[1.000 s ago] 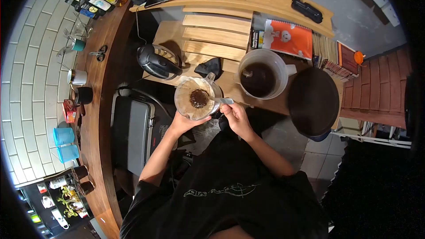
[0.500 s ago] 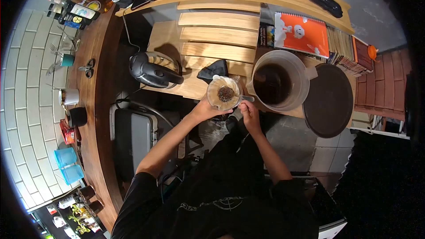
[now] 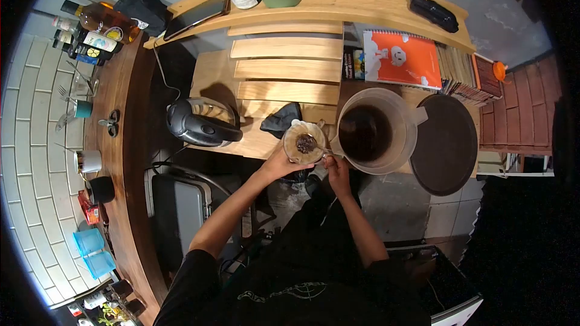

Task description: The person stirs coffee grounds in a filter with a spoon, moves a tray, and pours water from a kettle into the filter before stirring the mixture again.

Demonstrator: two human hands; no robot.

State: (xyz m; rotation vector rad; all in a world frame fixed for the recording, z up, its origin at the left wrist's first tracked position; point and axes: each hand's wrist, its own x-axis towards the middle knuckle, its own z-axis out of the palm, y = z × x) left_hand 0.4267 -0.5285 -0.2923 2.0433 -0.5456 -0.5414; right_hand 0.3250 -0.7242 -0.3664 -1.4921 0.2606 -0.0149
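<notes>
My left hand (image 3: pixel 279 166) is wrapped around a clear coffee dripper (image 3: pixel 309 160) and holds it near the table's front edge. Inside it sits a paper filter (image 3: pixel 292 139), stained brown, with dark wet coffee grounds (image 3: pixel 305 143) at the bottom. My right hand (image 3: pixel 338 176) pinches a metal spoon (image 3: pixel 321 150) at the dripper's right side. The spoon's tip reaches down to the grounds. Just behind the dripper lies a crumpled black cloth (image 3: pixel 281 121). A large translucent pitcher (image 3: pixel 396 160) of dark liquid stands right beside my right hand.
A black-handled kettle (image 3: pixel 202 127) stands left on the slatted wooden table (image 3: pixel 287 69). Right of the pitcher lies a dark round lid (image 3: pixel 446 145). An orange notebook (image 3: pixel 402 57) and several books sit behind. A wooden counter (image 3: pixel 130 175) with scissors (image 3: pixel 110 123) runs along the left.
The spoon has gone from the dripper's rim into the grounds, and my right hand has tilted with it. The whole view has shifted, so most table items appear lower and further left.
</notes>
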